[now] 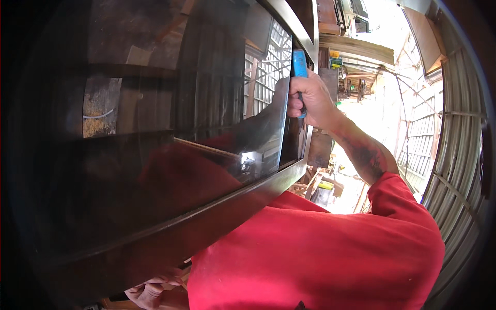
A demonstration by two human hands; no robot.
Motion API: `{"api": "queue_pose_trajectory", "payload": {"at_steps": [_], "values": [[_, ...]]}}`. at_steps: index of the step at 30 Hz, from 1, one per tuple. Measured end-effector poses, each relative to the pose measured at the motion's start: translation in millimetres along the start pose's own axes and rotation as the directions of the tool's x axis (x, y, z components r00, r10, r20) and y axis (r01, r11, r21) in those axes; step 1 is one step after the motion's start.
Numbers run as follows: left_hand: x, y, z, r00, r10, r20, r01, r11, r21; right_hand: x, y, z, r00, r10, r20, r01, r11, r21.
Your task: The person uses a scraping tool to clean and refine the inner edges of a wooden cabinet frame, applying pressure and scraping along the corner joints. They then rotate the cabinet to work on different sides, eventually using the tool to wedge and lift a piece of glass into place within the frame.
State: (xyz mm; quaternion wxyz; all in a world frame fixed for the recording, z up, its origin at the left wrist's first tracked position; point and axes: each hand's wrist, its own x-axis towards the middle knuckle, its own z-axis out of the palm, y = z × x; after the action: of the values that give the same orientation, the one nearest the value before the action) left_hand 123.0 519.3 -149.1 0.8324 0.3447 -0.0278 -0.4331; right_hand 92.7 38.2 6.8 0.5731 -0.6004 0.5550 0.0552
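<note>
A large dark wooden frame (248, 199) fills the left side and holds a dark, reflective glass pane (206, 103). At the pane's right edge, my right hand (312, 98) is wrapped round a blue-handled tool (299, 63). Its working end is hidden, so I cannot tell its kind. Low in the picture, my left hand (150, 293) is by the frame's lower edge with its fingers curled. What those fingers hold, if anything, does not show.
My red sleeve and shirt (320, 253) take up the lower right. Beyond my right arm are a wooden beam (356, 49), a yellow item (325, 185) among clutter, and corrugated metal sheeting (460, 150). Strong daylight washes out part of the background.
</note>
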Motion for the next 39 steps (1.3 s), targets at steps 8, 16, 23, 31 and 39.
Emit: {"api": "queue_pose_trajectory", "payload": {"at_steps": [8, 16, 23, 31, 39], "values": [[27, -2, -2, 0.999, -0.041, 0.023, 0.04, 0.997, 0.06, -13, -4, 14, 0.996, -0.058, -0.069, 0.054, 0.997, -0.053], [51, 5, -2, 0.993, -0.105, 0.052, 0.1, 0.991, 0.094, -4, -16, 9, 0.995, -0.076, -0.066, 0.083, 0.989, 0.119], [66, 14, 1, 0.985, -0.156, 0.072, 0.147, 0.982, 0.123, -4, -6, 10, 0.999, 0.04, -0.023, -0.037, 0.994, 0.106], [83, 22, 7, 0.975, -0.199, 0.097, 0.183, 0.971, 0.154, -8, 5, 11, 0.998, 0.037, -0.056, -0.032, 0.995, 0.098], [93, 28, 13, 0.968, -0.222, 0.115, 0.198, 0.962, 0.188, -6, -2, 3, 0.999, -0.043, 0.02, 0.04, 0.99, 0.136]]}}
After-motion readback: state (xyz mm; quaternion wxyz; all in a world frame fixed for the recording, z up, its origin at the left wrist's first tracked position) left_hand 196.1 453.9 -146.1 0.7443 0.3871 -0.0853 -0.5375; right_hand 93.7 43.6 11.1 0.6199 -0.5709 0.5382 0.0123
